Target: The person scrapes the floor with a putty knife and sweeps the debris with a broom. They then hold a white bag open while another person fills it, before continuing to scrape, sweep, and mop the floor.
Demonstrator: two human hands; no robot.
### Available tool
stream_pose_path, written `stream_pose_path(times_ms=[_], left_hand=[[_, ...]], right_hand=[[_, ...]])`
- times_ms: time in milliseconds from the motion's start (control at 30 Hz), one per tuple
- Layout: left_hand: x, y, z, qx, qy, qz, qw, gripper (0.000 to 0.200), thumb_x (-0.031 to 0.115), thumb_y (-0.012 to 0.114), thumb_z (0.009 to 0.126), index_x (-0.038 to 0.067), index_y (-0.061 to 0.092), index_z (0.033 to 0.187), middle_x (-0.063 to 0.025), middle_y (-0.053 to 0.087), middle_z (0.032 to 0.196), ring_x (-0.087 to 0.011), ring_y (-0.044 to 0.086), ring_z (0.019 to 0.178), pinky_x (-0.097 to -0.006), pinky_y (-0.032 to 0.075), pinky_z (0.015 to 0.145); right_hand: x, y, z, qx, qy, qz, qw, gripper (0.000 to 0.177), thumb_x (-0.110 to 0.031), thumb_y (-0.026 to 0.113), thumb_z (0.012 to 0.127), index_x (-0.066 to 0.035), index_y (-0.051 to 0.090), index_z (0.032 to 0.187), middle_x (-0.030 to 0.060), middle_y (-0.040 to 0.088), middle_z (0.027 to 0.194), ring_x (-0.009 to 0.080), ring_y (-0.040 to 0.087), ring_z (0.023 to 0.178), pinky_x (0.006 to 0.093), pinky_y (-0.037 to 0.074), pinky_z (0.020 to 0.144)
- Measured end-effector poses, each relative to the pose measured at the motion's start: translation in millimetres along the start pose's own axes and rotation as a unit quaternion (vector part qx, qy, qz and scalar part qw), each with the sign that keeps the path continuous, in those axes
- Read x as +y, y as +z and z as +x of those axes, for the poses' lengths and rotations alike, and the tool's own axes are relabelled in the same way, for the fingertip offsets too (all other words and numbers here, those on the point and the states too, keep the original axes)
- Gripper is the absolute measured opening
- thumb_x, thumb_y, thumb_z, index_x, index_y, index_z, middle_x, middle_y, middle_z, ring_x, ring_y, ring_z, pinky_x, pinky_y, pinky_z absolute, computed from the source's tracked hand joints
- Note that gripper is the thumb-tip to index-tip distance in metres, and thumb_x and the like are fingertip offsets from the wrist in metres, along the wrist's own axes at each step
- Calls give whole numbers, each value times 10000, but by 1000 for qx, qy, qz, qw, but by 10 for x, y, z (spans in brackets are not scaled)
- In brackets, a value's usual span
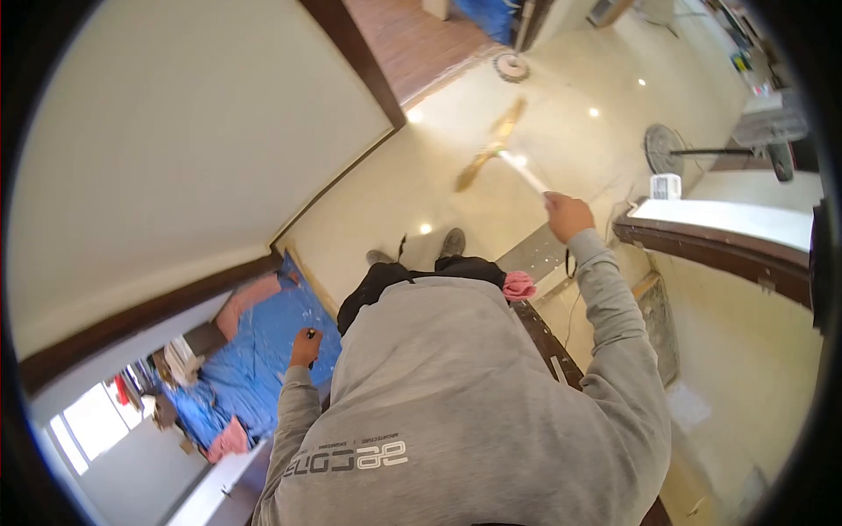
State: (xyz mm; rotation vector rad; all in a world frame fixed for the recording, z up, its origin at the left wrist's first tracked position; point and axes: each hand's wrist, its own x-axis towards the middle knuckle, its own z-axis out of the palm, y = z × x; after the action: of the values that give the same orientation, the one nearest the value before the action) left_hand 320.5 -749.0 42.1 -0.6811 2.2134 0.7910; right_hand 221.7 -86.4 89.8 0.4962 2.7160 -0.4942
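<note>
In the head view my right hand point(568, 216) is wrapped around the white handle of a T-shaped tool point(524, 172). The tool's wide yellowish-brown head point(493, 151) is smeared by motion and overlaps the pale shiny floor in this view. Down at my left side, my left hand point(304, 348) is closed, with a small dark piece showing at its fingers; I cannot tell what it is. A blue plastic sheet point(241, 364) lies beyond that hand. A pink cloth point(519, 286) hangs at my right hip.
White wall panels with brown trim point(140, 307) stand to my left. A fan point(664, 147) with a black pole and a white box point(665, 187) are at the right, by a brown-edged ledge point(715, 247). Ahead, a doorway opens onto a wooden floor point(421, 48).
</note>
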Motion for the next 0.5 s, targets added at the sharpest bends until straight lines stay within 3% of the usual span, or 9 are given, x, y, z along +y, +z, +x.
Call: stream_pose_path(times_ms=[133, 300, 467, 500], left_hand=[[166, -62, 289, -15, -8, -1, 1000, 248, 256, 631, 840, 9, 603, 849, -54, 524, 553, -161, 500, 408, -330, 411, 387], [621, -288, 330, 10, 58, 21, 998, 230, 248, 630, 840, 23, 598, 866, -51, 518, 549, -157, 503, 410, -323, 406, 382], [767, -539, 192, 52, 73, 26, 996, 237, 264, 628, 842, 30, 598, 865, -60, 518, 544, -147, 498, 404, -320, 404, 386], [772, -573, 156, 50, 80, 45, 995, 268, 281, 624, 844, 18, 602, 888, -92, 554, 586, -182, 545, 461, -339, 440, 445]], right_hand=[[8, 295, -156, -24, -38, 2, 999, 293, -293, 527, 910, -213, 628, 1174, 151, 678, 973, 347, 644, 903, 465, 503, 799], [91, 908, 2, -82, -42, -37, 995, 310, -322, 512, 921, -245, 609, 1205, 125, 683, 967, 322, 652, 914, 453, 510, 788], [354, 1308, 355, -139, -17, -141, 980, 264, -314, 517, 912, -204, 658, 1107, 106, 689, 982, 300, 658, 941, 438, 517, 805], [495, 1398, 478, -140, -10, -165, 976, 266, -329, 513, 914, -192, 663, 1086, 102, 688, 990, 293, 656, 950, 437, 518, 807]])
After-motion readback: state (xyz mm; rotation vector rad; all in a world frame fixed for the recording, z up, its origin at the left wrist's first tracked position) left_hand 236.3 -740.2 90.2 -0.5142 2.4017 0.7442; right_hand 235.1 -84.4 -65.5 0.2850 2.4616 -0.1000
